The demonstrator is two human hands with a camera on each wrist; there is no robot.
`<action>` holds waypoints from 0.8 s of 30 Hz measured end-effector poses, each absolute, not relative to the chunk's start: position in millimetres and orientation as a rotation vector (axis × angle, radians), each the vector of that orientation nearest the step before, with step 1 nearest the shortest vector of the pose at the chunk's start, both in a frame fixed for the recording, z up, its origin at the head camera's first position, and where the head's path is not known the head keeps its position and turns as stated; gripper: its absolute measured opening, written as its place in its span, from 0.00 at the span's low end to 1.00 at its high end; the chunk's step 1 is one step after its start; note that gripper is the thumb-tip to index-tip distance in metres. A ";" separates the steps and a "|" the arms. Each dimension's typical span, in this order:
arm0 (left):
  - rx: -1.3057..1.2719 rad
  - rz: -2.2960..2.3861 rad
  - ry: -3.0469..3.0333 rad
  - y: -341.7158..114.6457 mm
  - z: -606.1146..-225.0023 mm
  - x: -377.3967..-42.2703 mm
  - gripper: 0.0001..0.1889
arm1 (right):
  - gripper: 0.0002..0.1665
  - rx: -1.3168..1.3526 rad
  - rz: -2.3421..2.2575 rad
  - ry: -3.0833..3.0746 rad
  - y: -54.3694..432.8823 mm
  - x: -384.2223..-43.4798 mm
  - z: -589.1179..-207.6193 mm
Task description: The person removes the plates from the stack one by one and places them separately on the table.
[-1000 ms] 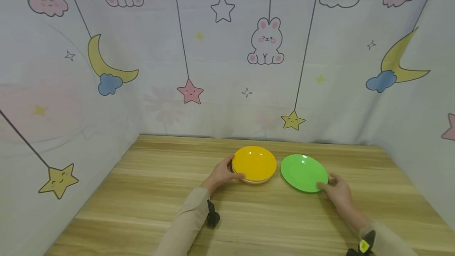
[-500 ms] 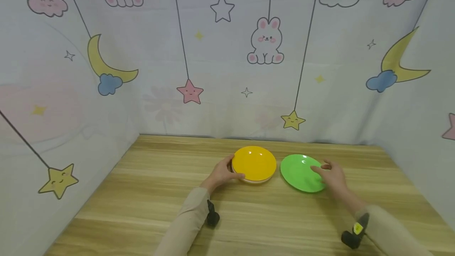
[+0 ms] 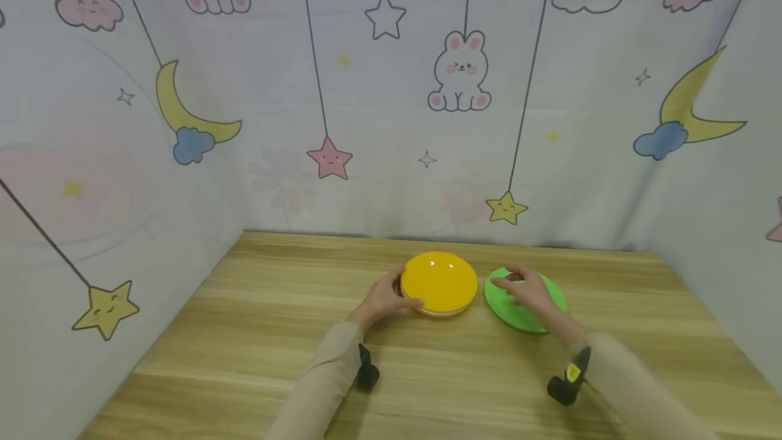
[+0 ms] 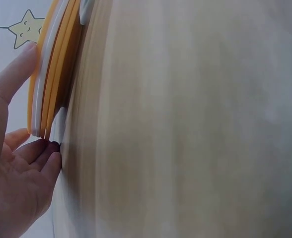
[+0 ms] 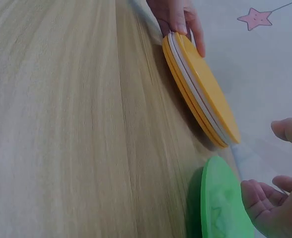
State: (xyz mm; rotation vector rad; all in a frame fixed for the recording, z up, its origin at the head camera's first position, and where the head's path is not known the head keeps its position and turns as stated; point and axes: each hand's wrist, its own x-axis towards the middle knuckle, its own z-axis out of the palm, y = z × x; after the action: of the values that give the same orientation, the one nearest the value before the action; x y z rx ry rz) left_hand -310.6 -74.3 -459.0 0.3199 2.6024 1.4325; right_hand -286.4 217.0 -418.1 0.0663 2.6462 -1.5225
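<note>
A stack of plates (image 3: 440, 282), yellow on top with white and yellow-orange rims below, sits at the back of the table. My left hand (image 3: 383, 299) grips its left edge; in the left wrist view the thumb lies on the top rim and the fingers reach to the edge underneath. Just right of the stack lies a green plate (image 3: 510, 311) on the table. Over it hovers my right hand (image 3: 530, 294), thumb and fingers spread apart, holding nothing. The right wrist view shows the layered stack (image 5: 200, 94) side-on, beyond the green plate (image 5: 220, 203).
A wood-grain table (image 3: 275, 372) extends toward me. White cloth walls (image 3: 391, 209) printed with stars, moons and rabbits enclose its back and sides. Each wrist carries a small black camera (image 3: 368, 372).
My right hand has let go of the green plate's right edge and moved left over the plate toward the stack. The left hand keeps its hold on the stack.
</note>
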 end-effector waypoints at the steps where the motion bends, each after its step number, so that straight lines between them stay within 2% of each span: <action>1: 0.315 1.434 2.600 -74.0 -459.0 -310.5 0.50 | 0.41 0.055 -1.526 2.647 213.6 -287.8 -418.2; 6: 0.306 1.449 2.588 -73.3 -458.4 -308.8 0.49 | 0.37 0.013 -1.542 2.654 198.9 -293.6 -418.4; 13: 0.303 1.449 2.596 -72.9 -458.4 -309.7 0.49 | 0.39 -0.019 -1.535 2.636 186.4 -296.6 -422.3; 24: 0.300 1.437 2.606 -73.0 -458.8 -309.0 0.49 | 0.38 0.050 -1.470 2.712 169.4 -299.8 -427.5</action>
State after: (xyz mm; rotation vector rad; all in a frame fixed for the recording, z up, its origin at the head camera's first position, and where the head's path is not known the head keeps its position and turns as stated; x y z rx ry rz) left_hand -309.0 -73.0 -458.8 0.2999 2.6062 1.4366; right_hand -299.8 169.4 -427.5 0.0504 2.7120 -1.4699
